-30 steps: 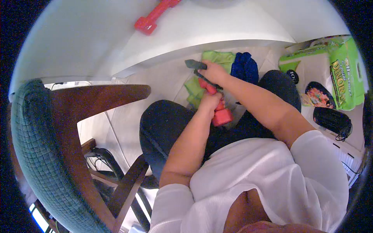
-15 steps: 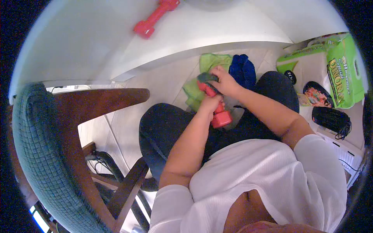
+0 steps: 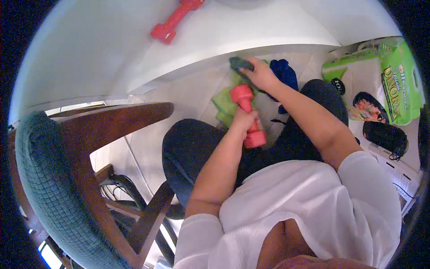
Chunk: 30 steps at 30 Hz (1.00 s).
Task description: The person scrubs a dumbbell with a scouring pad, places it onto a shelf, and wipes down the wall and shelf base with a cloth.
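Note:
My left hand (image 3: 245,121) is closed around the handle of a red dumbbell (image 3: 242,95), which is tilted above my lap. Beyond the dumbbell's upper head, my right hand (image 3: 263,76) grips a small dark green cloth (image 3: 241,65), slightly blurred and apart from the dumbbell. Beneath them on the floor lies a light green cloth (image 3: 222,102), partly covered by my hands and the dumbbell. A dark blue cloth (image 3: 285,73) is bunched just right of my right hand.
A second red dumbbell (image 3: 172,24) rests on the white surface ahead. To the left stands a wooden chair (image 3: 112,125) with a teal padded part. On the right are a green and white package (image 3: 396,85) and a black device with a cord (image 3: 385,138).
My right hand has lifted the dark green cloth off the dumbbell's upper head and moved it forward, uncovering that head. My left hand keeps its hold on the handle.

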Motion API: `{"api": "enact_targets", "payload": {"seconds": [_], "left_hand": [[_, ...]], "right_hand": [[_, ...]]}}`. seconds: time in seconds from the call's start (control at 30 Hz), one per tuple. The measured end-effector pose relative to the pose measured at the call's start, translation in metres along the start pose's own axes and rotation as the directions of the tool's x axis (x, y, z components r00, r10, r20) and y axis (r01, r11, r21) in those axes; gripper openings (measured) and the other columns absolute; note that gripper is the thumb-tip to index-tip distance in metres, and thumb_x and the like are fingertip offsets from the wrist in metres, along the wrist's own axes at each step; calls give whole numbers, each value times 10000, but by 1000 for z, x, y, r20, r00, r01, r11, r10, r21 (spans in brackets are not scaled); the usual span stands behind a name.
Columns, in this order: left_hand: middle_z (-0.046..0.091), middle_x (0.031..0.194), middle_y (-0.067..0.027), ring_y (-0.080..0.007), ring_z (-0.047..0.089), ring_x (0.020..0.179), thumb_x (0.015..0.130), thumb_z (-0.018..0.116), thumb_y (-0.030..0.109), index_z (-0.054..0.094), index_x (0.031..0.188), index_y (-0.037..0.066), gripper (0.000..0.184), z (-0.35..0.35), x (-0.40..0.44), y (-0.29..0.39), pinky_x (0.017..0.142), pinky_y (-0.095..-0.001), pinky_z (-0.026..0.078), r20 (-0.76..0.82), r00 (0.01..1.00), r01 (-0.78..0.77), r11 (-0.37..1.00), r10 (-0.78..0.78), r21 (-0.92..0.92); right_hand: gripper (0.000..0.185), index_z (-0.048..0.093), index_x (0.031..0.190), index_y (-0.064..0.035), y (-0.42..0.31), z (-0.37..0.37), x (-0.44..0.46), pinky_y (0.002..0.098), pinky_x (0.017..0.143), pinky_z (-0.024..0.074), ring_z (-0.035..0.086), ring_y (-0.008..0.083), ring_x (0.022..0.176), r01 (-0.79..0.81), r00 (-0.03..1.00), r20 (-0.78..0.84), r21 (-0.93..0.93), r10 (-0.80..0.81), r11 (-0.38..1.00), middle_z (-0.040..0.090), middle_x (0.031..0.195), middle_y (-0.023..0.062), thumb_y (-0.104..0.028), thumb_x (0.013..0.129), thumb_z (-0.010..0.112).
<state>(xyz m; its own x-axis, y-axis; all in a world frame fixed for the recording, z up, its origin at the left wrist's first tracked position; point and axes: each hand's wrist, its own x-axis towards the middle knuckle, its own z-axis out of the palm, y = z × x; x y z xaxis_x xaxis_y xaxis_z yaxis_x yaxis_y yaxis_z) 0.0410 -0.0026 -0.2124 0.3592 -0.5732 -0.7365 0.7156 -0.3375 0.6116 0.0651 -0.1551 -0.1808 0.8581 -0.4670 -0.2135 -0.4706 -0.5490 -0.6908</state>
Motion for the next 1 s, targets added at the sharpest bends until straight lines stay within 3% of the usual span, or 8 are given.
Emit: {"api": "enact_targets", "payload": {"seconds": [0.1, 0.2, 0.4, 0.53, 0.6, 0.67, 0.73, 1.0], "left_hand": [[494, 619, -53, -167, 502, 473, 676, 516, -14, 429, 850, 57, 208, -1, 8, -10, 416, -311, 431, 0, 1000, -12, 1000, 12, -26], [494, 614, -53, -160, 501, 473, 671, 513, -11, 440, 839, 57, 195, -4, 2, 1, 419, -303, 431, 18, 999, 35, 999, -34, -24], [482, 605, -51, -150, 499, 480, 667, 509, 7, 430, 827, 66, 189, -6, -4, 11, 433, -287, 436, 119, 986, 137, 970, -114, -202], [482, 622, -54, -152, 501, 495, 669, 530, 27, 408, 858, 69, 229, 5, -15, 27, 460, -292, 447, 242, 969, 126, 945, -52, -302], [486, 661, -59, -156, 510, 539, 673, 539, 36, 401, 875, 69, 247, 9, -22, 35, 489, -298, 454, 347, 937, 102, 922, 36, -373], [489, 711, -63, -160, 524, 606, 681, 547, 45, 398, 891, 69, 259, 9, -29, 37, 525, -309, 461, 449, 871, 47, 874, 201, -483], [487, 750, -57, -156, 521, 673, 693, 553, 62, 404, 905, 73, 260, 15, -49, 46, 557, -304, 457, 334, 907, -75, 878, 257, -473], [475, 795, -22, -130, 492, 715, 723, 602, 159, 426, 977, 91, 316, 9, -47, 55, 588, -306, 441, 89, 967, -232, 971, 237, -66]], "right_hand": [[319, 523, 931, -65, -24, 9, -28, 369, 774, 407, 503, 319, 871, 459, 884, 164, -121, -438, 880, 524, 910, 136, -106, 625, 605], [337, 530, 917, -69, -25, 23, -28, 372, 767, 407, 497, 318, 857, 429, 901, 192, -269, -389, 862, 529, 872, 134, -101, 592, 612], [344, 524, 978, -29, 18, -3, 14, 364, 741, 434, 527, 359, 860, 11, 977, -209, -139, -40, 990, 536, 967, 187, -272, 738, 569], [327, 491, 1046, -38, 28, -24, -39, 370, 653, 487, 589, 257, 715, -333, 933, 173, 749, 317, 572, 581, 886, 161, -241, 791, 519], [268, 493, 1032, -72, -3, -36, -81, 382, 622, 496, 588, 244, 702, -612, 747, 475, 764, 466, 202, 580, 858, 136, -218, 808, 504], [249, 501, 1003, -59, 15, -3, -103, 415, 651, 490, 585, 265, 718, -716, 688, 531, 610, 495, 340, 582, 877, 133, -208, 804, 507], [218, 476, 967, -18, -14, 2, -138, 392, 736, 465, 567, 229, 814, -719, 635, 686, 693, 356, -51, 559, 908, 121, -181, 822, 467], [218, 485, 973, -25, -45, -2, -139, 402, 680, 475, 577, 244, 756, -653, 697, 581, 756, 420, 39, 560, 905, 135, -180, 829, 435]]}}
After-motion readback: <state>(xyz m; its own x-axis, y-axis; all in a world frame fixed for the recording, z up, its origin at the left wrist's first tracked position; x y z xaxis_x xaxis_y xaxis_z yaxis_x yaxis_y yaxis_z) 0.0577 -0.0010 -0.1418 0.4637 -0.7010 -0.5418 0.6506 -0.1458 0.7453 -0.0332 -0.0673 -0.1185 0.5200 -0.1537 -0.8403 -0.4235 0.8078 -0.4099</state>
